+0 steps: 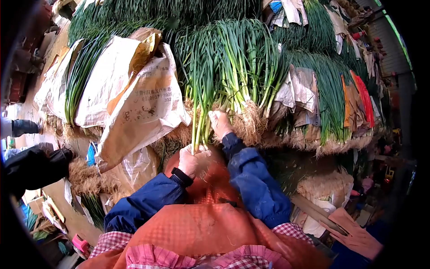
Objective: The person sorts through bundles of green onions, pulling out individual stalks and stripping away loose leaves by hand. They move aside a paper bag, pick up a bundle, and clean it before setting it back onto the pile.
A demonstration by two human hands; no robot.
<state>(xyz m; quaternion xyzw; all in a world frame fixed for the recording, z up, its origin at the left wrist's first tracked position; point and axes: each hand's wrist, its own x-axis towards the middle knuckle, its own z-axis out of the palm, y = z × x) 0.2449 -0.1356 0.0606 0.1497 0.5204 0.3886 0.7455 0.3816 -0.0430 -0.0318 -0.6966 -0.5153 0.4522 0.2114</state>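
My left hand (193,161) is closed round the lower ends of a few green onions (199,122), whose stalks stand up with the leaves pointing away from me. Higher up, my right hand (220,123) is closed with its thumb and fingers against stalks of the same bunch; its fingertips are partly hidden. Just beyond my right hand lies a loose heap of green onions (244,58), with a tangle of pale roots (249,123) at its near end. The roots below my left hand are mostly hidden by its fingers.
Large green-onion piles (130,15) fill the back. White printed sacks (150,94) cover the left part, and more sacking (295,92) lies at right. A dark sleeve (38,166) reaches in from the left. At lower right, a pink-gloved hand (354,235) is near a wooden bar (313,210).
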